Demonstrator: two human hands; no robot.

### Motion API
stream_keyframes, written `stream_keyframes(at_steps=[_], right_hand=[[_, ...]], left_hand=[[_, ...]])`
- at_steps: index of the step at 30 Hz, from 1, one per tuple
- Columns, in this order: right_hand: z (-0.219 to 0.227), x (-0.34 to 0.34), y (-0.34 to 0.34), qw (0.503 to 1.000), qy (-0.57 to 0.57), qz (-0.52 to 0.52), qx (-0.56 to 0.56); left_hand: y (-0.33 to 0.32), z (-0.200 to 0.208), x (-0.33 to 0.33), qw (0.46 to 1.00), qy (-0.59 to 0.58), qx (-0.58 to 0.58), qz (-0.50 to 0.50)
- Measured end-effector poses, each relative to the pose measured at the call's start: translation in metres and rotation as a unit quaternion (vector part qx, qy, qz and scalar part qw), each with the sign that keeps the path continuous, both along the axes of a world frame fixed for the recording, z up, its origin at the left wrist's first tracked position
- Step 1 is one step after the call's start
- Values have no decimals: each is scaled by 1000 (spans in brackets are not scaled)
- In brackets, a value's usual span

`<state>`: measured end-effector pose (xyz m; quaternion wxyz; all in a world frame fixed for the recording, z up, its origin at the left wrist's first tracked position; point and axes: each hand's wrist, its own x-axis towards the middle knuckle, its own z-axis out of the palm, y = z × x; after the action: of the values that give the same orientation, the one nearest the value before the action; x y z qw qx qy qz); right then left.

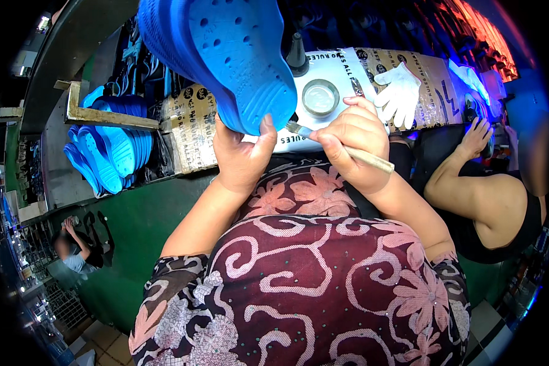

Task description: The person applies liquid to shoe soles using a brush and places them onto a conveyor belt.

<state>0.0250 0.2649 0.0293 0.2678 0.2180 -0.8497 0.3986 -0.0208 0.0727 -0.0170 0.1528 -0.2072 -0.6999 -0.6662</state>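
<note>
My left hand (243,149) grips the near end of a stack of blue foam shoe soles (250,67), thumb on top and fingers underneath. The top piece has small round holes and a ribbed heel area. In my right hand (355,143) is a paintbrush (372,160) with a pale wooden handle and metal ferrule, its fingers wrapped round it. The brush's bristles are close beside the stack's right edge; whether they touch it I cannot tell. A small round dish (321,97) with a clear bottom or content stands on a white sheet (341,64) just beyond my right hand.
A dark cone-shaped object (297,56) stands by the dish. On the taped cardboard (433,79) lies a white glove (400,93). More nested blue foam pieces (110,149) sit left, below a wooden bar (113,119). A co-worker's arm (457,155) is at right; another person (76,250) is at far left.
</note>
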Motion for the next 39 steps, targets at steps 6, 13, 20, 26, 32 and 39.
stream_keyframes(at_steps=[6,13,20,26,32,39], right_hand=[[-2,4,6,999,-34,10,-4],[-2,-2,1,999,-5,-23,-48],[-1,5,6,999,-22,-35,-29],[-1,-2,1,998,6,-33,-62],[-2,4,1,999,-21,-6,-41],[-5,11,20,977,-54,-56,-196]], left_hand=[[-2,-5,-5,999,47,-6,10],[-2,-6,-3,992,96,-76,40],[-3,-6,-7,990,120,-57,37],[1,-7,-5,994,98,-44,37],[3,10,-1,999,1,32,2],[2,30,-9,998,-20,56,22]])
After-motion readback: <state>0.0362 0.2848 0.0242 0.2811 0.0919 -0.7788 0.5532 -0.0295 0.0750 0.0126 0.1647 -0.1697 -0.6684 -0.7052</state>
